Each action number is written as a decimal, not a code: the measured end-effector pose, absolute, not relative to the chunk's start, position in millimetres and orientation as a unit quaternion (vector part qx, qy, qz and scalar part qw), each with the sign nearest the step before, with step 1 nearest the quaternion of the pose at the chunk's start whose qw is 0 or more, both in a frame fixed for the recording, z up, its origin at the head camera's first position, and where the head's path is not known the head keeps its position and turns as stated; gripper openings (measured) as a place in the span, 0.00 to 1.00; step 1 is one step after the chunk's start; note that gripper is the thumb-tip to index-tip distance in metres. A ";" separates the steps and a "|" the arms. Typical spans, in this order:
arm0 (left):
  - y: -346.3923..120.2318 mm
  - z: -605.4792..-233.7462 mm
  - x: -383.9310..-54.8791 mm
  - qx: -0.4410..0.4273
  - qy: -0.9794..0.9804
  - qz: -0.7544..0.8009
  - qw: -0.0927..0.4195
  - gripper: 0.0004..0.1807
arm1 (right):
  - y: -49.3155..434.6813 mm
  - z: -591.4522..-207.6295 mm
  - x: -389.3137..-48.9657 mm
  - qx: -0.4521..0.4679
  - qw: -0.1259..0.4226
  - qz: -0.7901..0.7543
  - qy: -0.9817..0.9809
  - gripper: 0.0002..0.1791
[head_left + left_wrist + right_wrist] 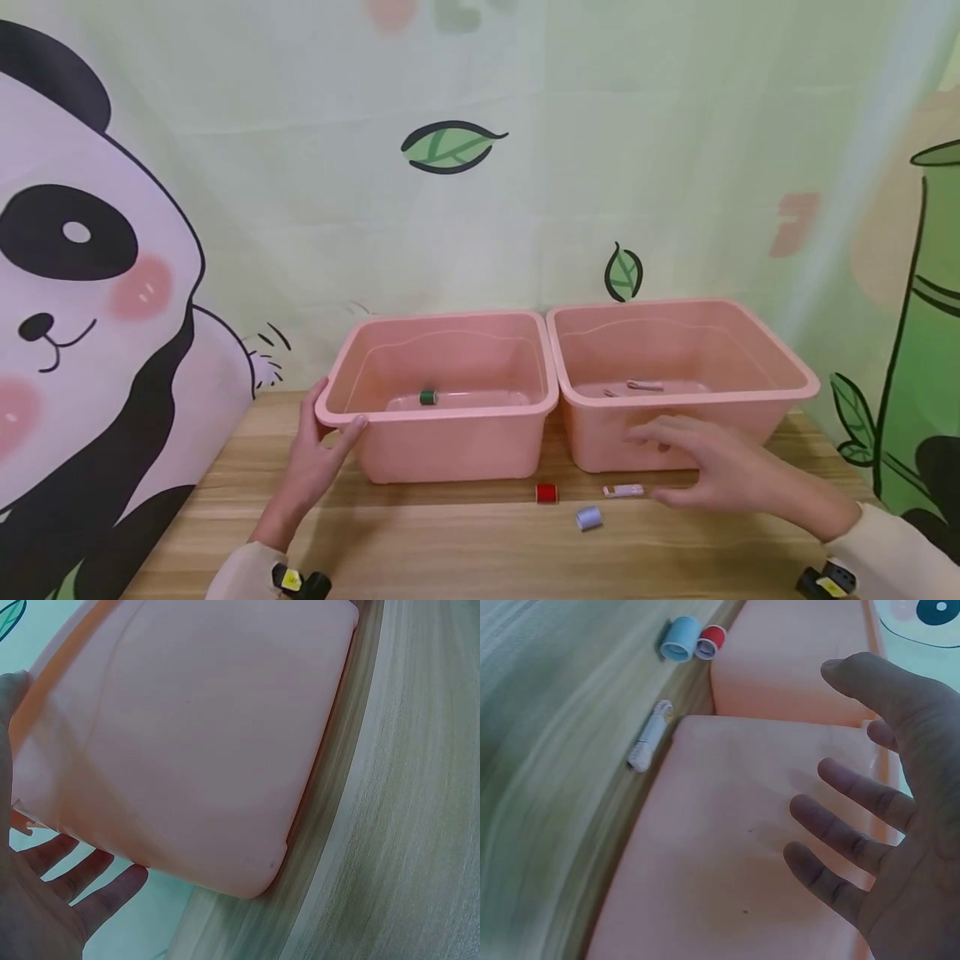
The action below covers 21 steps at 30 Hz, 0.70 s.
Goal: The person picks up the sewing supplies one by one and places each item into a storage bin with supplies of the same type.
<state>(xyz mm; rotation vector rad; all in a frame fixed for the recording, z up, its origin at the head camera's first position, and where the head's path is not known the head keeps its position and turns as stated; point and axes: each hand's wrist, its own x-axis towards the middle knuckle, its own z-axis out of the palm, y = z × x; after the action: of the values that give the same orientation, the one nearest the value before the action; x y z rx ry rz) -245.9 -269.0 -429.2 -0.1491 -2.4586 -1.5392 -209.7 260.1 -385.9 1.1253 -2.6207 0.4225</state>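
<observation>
L hand (318, 454) grips L tub (450, 446) by its corner; R hand (723, 467), empty, fingers apart, hovers before R tub (600, 433). White strip (622, 491) on table (427, 546) nr it prob. needs light fingertip pinch (spools (588, 518) nearby could roll).

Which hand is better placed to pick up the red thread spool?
Right, probably: the right hand looks open and empty, and is nearer the red thread spool. The left hand holds the left pink bin and would have to let go first.
</observation>
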 end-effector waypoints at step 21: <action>-271.4 -431.5 -246.0 -0.063 -0.837 -0.529 0.125 0.49 | 253.3 -427.9 -222.7 0.411 0.097 0.161 -0.892 0.31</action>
<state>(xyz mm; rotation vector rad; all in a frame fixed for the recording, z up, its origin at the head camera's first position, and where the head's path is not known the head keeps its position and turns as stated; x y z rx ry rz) -246.0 -271.4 -431.5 -0.1841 -2.4390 -1.5402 -222.7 253.3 -427.9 1.2181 -2.6417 0.4754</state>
